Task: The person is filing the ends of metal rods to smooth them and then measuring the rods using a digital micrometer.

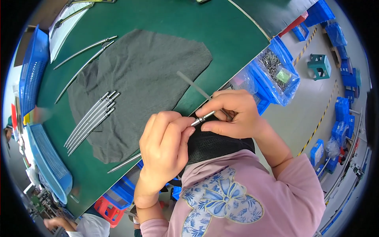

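My left hand point(164, 144) is closed round a slim silver metal rod point(124, 162). Its stepped, collared end sticks out between my fingertips toward my right hand point(235, 112). A long, narrow grey bar point(193, 84) lies across my right hand, held under the curled fingers and pointing up over the table. My right index finger and thumb are on either side of the rod's tip; whether they touch it I cannot tell. Several similar rods point(89, 124) lie side by side on a dark grey cloth point(138, 67). Two more rods point(81, 75) rest at its upper left edge.
Blue baskets point(33, 71) line the left edge of the green table point(173, 19). Beyond its right edge stands a lined blue bin point(276, 75) of small metal parts. A green stool point(319, 66) is on the floor. A co-worker's arm point(59, 223) shows at lower left.
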`<control>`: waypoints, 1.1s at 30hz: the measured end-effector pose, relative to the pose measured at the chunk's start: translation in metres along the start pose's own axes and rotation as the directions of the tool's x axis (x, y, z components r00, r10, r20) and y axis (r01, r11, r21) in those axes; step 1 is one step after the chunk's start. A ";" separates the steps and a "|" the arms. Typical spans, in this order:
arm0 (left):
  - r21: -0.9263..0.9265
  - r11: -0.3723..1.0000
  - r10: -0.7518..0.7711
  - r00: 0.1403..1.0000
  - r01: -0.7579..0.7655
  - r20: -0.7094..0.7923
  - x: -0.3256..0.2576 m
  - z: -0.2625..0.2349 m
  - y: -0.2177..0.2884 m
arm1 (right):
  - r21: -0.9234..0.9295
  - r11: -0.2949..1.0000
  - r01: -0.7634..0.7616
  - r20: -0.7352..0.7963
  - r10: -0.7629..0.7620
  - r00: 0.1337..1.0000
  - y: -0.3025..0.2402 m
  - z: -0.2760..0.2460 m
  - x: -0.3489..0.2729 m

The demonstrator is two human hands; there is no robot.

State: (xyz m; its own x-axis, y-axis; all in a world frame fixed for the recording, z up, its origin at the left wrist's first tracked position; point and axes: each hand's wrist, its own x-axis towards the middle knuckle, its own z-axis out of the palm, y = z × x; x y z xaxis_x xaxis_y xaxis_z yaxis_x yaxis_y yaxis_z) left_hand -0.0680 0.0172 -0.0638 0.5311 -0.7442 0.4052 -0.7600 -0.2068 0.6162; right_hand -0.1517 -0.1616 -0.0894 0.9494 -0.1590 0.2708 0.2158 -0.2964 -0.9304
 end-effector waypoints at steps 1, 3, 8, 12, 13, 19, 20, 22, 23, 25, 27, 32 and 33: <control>-0.043 0.999 -0.007 1.000 0.008 0.027 0.000 -0.002 0.002 | 0.064 0.998 0.015 0.027 -0.016 1.000 0.003 0.000 0.000; -0.066 0.998 -0.014 0.999 0.017 0.041 -0.001 -0.006 0.005 | 0.154 0.988 0.014 0.063 -0.024 0.998 0.005 0.001 0.000; -0.087 0.996 -0.029 0.999 0.032 0.044 -0.002 -0.012 0.009 | 0.185 0.983 -0.016 0.103 -0.003 0.995 0.000 -0.006 0.003; -0.072 0.996 -0.048 0.999 0.049 0.009 0.000 -0.014 0.008 | 0.230 0.972 -0.053 0.041 0.045 0.998 0.003 -0.008 0.000; -0.077 0.996 -0.054 0.999 0.054 0.002 0.000 -0.014 0.007 | 0.232 0.972 -0.049 0.039 0.041 0.998 0.001 -0.009 0.000; -0.034 0.998 -0.047 0.999 0.046 -0.028 0.001 -0.004 0.001 | -0.161 0.985 -0.062 -0.073 0.051 0.996 -0.008 -0.010 -0.007; -0.032 0.998 -0.047 0.998 0.047 -0.029 0.001 -0.002 -0.001 | -0.274 0.957 -0.097 -0.169 0.052 0.984 -0.012 -0.013 -0.009; 0.034 0.997 -0.070 0.995 0.073 -0.071 0.002 0.003 -0.005 | -0.379 0.914 -0.141 -0.262 0.041 0.964 -0.015 -0.017 -0.014; 0.068 0.996 -0.053 0.996 0.058 -0.070 0.003 0.007 -0.008 | -0.398 0.906 -0.142 -0.254 0.040 0.966 -0.015 -0.021 -0.017; 0.103 0.994 -0.033 0.996 0.041 -0.082 0.004 0.011 -0.009 | -0.449 0.874 -0.186 -0.196 0.107 0.975 -0.013 -0.028 -0.026; 0.136 0.990 -0.014 0.996 0.026 -0.087 0.005 0.015 -0.010 | -0.456 0.885 -0.095 -0.172 0.017 0.985 -0.012 -0.024 -0.024; 0.199 0.980 0.041 0.993 -0.019 -0.107 0.006 0.021 -0.012 | -0.257 0.959 -0.121 -0.119 0.093 0.989 -0.011 0.003 -0.031; 0.200 0.980 0.036 0.994 -0.014 -0.108 0.007 0.021 -0.012 | -0.148 0.953 -0.266 -0.130 0.248 0.960 -0.015 0.009 -0.035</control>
State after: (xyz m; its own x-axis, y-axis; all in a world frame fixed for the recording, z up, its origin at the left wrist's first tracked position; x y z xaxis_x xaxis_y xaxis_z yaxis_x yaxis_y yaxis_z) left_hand -0.0635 0.0013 -0.0828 0.5408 -0.6782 0.4976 -0.8267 -0.3194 0.4632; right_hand -0.1857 -0.1428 -0.0868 0.9354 -0.3481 0.0614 -0.0805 -0.3791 -0.9219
